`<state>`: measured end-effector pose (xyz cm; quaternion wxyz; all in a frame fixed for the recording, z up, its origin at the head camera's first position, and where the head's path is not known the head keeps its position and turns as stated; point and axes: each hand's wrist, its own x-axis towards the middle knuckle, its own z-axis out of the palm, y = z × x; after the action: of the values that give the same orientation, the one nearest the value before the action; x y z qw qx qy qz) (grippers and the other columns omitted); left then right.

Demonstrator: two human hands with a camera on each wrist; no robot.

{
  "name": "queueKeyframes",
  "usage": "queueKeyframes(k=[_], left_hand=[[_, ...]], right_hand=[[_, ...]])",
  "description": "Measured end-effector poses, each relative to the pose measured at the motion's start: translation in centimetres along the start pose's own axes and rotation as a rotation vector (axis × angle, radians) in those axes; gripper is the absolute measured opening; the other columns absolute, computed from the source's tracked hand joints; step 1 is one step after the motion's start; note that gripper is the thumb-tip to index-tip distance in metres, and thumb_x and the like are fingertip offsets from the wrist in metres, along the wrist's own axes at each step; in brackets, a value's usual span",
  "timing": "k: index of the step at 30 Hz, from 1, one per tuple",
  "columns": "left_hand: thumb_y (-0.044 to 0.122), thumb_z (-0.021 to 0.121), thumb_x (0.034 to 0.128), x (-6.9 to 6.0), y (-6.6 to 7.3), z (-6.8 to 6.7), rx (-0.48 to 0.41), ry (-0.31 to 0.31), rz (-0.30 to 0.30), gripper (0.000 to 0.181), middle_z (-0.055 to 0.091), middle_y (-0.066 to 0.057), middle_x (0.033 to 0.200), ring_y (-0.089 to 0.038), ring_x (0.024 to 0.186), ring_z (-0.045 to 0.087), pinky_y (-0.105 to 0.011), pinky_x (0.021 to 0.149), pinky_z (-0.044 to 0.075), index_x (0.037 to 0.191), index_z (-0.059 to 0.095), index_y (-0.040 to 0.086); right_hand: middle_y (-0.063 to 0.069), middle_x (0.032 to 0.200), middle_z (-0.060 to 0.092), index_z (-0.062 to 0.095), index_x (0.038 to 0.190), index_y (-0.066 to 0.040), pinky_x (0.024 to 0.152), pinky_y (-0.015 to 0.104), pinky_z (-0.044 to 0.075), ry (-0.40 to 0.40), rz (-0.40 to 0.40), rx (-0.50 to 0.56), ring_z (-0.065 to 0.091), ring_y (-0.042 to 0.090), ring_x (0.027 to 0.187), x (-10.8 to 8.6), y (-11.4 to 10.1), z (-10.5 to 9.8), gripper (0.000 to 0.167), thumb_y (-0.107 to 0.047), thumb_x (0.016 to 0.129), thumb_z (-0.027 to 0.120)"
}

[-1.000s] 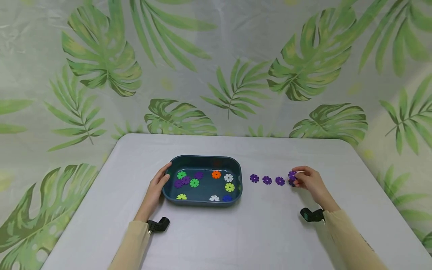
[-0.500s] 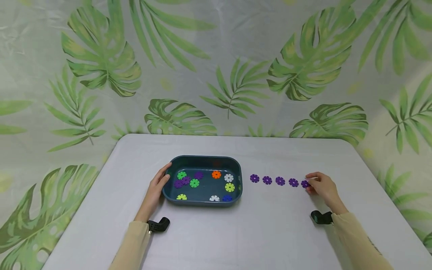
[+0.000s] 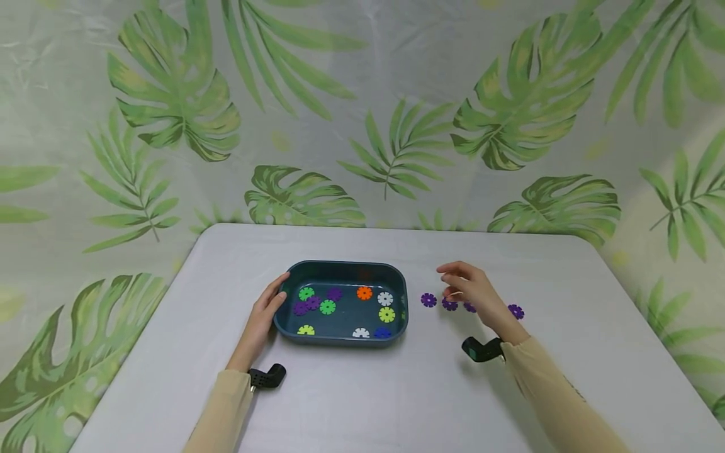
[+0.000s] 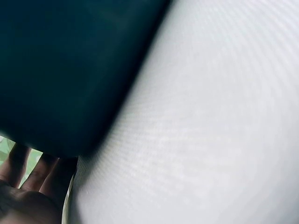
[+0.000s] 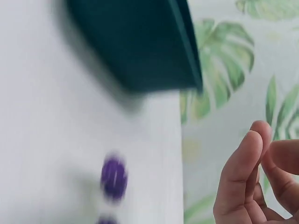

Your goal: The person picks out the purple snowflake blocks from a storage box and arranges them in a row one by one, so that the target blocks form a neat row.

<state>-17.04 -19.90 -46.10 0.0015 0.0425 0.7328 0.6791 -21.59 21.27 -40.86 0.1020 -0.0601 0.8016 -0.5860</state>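
The dark teal tray (image 3: 340, 341) holds flower-shaped discs of several colours, including purple discs (image 3: 335, 294) in its left half. My left hand (image 3: 262, 321) grips the tray's left end, thumb over the rim and fingers along the outside; the left wrist view shows them against the tray wall (image 4: 70, 74). To the right of the tray runs a row of purple discs, from a near one (image 3: 428, 300) to a far one (image 3: 516, 311). Over the row's middle hovers my right hand (image 3: 478, 299), partly covering it, fingers loosely bent and nothing seen between them. A purple disc (image 5: 114, 178) is blurred in the right wrist view.
The tray also holds an orange disc (image 3: 364, 293), white, green and yellow ones, and a blue disc (image 3: 382, 333) near its front wall. A white cloth covers the table (image 3: 351, 396), and a leaf-patterned sheet (image 3: 396, 75) hangs behind its back edge.
My right hand has let go of the purple disc at the row's right end, lifted and moved left towards the tray. My left hand has stayed at the tray.
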Motion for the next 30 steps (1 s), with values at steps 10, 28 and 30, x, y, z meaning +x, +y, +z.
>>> queueKeyframes(k=[10, 28, 30], left_hand=[[0.016, 0.041, 0.1038, 0.0, -0.1, 0.0, 0.004, 0.001, -0.009, 0.046, 0.025, -0.006, 0.155, -0.02, 0.143, 0.015, -0.041, 0.115, 0.013, 0.149, 0.035, 0.011], [0.015, 0.042, 0.1036, 0.0, -0.1, 0.0, -0.026, -0.007, 0.0, 0.045, 0.025, -0.005, 0.155, -0.019, 0.143, 0.014, -0.043, 0.115, 0.011, 0.148, 0.036, 0.011], [0.015, 0.041, 0.1037, 0.0, -0.1, 0.0, -0.026, -0.007, 0.003, 0.045, 0.026, -0.006, 0.155, -0.019, 0.143, 0.015, -0.042, 0.115, 0.011, 0.148, 0.036, 0.011]], right_hand=[[0.028, 0.125, 0.052, 0.053, 0.127, 0.004, 0.079, 0.039, 0.054, -0.278, 0.001, 0.121, 0.06, 0.028, 0.081, 3.6, -3.6, 9.4, 0.033, -0.013, 0.099, 0.05], [0.018, 0.13, 0.05, 0.053, 0.129, 0.003, 0.079, 0.037, 0.054, -0.468, 0.146, -0.021, 0.064, 0.026, 0.087, 8.4, -3.5, 16.6, 0.033, -0.005, 0.098, 0.044], [0.017, 0.128, 0.051, 0.053, 0.129, 0.003, 0.079, 0.037, 0.054, -0.477, 0.166, -0.037, 0.063, 0.027, 0.089, 8.7, -3.3, 16.9, 0.033, -0.003, 0.098, 0.043]])
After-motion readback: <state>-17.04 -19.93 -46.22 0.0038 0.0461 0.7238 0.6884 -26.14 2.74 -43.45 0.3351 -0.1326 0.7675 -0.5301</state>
